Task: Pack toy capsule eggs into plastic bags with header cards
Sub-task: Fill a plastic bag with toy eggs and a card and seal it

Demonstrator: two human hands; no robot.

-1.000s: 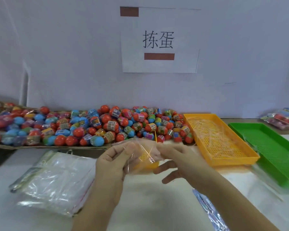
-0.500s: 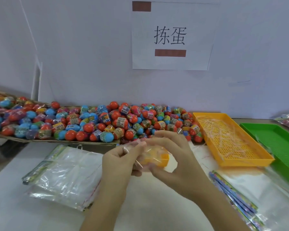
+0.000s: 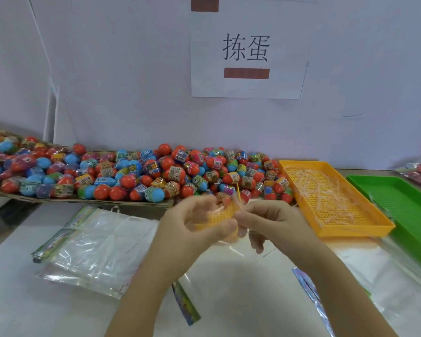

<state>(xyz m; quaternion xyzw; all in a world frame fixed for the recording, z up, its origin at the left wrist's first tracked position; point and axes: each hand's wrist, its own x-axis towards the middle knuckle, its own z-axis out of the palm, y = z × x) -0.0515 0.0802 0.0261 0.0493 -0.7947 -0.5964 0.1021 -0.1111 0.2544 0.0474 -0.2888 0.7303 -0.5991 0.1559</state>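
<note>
Being pinched between the left hand (image 3: 192, 229) and the right hand (image 3: 272, 222), a clear bag (image 3: 229, 242) is held just above the white table (image 3: 22, 300). Each grip is closed with fingers curled on the film, and something yellow and perforated is seen through it, though what it is cannot be told. The eggs (image 3: 170, 176) are heaped on cardboard (image 3: 83, 201) along the wall behind the hands, a stack of bags (image 3: 95, 246) with header cards is laid at the left, and a yellow tray (image 3: 336, 205) and a green tray (image 3: 404, 215) are set at the right.
</note>
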